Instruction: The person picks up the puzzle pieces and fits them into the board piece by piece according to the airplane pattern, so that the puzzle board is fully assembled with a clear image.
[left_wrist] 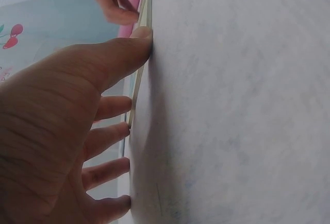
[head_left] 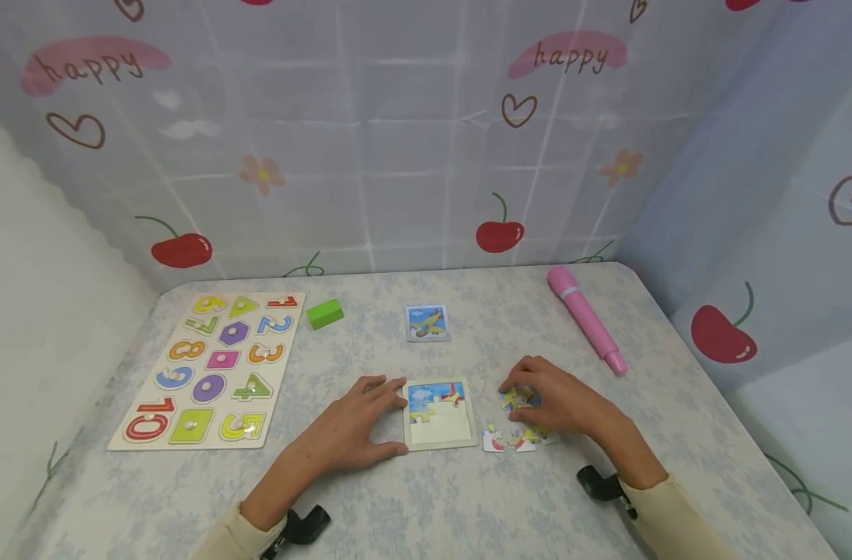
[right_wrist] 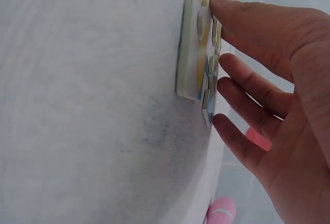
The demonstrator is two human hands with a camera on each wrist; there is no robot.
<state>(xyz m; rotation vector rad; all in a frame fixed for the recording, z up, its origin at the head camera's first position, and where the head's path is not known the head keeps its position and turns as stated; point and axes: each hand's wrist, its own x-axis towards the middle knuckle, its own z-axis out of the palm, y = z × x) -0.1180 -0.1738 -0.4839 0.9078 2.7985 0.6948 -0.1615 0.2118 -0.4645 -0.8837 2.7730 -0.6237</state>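
In the head view my left hand [head_left: 359, 420] lies spread along the left side of a shallow puzzle tray [head_left: 440, 443]. Its thumb and fingertips touch the rim, as the left wrist view also shows. The tray's upper part holds joined pieces [head_left: 429, 393] with blue sky and a red tail; below is bare board. My right hand [head_left: 555, 400] arches over loose puzzle pieces right of the tray, thumb and fingers curled around a yellow and blue piece [head_left: 508, 400]. In the right wrist view, thin pieces [right_wrist: 207, 105] overlap at its fingertips. More loose pieces [head_left: 494, 441] lie below it.
Behind the tray lies a small airplane picture card [head_left: 428, 323]. A green block [head_left: 325, 313] sits beside a number and shape board [head_left: 275, 389] on the left. A pink marker-shaped stick [head_left: 587, 319] lies at the right back. A printed curtain [head_left: 412, 155] hangs behind the table.
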